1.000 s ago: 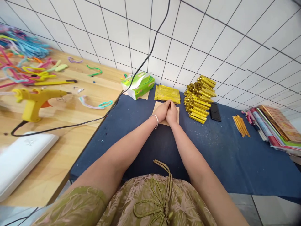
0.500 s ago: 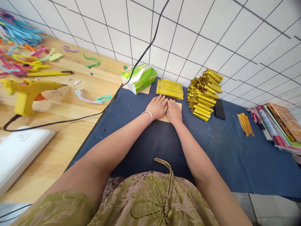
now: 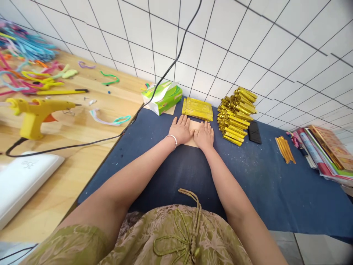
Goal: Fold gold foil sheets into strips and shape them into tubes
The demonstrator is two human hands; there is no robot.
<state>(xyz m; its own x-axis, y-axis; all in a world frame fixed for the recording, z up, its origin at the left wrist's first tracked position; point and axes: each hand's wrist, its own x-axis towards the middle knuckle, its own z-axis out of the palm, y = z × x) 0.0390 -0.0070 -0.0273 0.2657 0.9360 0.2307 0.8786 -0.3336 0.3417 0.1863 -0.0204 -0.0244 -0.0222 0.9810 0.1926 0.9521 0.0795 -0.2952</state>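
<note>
A tan sheet, which looks like paper or card [image 3: 195, 126], lies flat on the dark blue cloth [image 3: 190, 173]. On its left part rests my left hand [image 3: 180, 130], palm down with fingers stretched out and a pale bangle [image 3: 173, 138] at the wrist. My right hand [image 3: 204, 135] lies flat over the right part, fingers spread. The two thumbs nearly meet in the middle. Just beyond my fingertips is a flat stack of shiny gold sheets [image 3: 197, 109]. To the right of it, folded gold strips [image 3: 235, 117] are heaped.
A green tissue pack [image 3: 167, 99] stands behind my left hand, crossed by a black cord [image 3: 176, 59]. On the wooden table are a yellow glue gun [image 3: 35, 114], a white box [image 3: 30, 180] and pipe cleaners [image 3: 35, 48]. Rightward lie a black phone [image 3: 254, 132], orange strips [image 3: 286, 149] and books [image 3: 322, 147].
My hands have slid apart across the tan sheet, my left one leftward and my right one slightly rightward. More of the sheet shows between them. The view has shifted a little.
</note>
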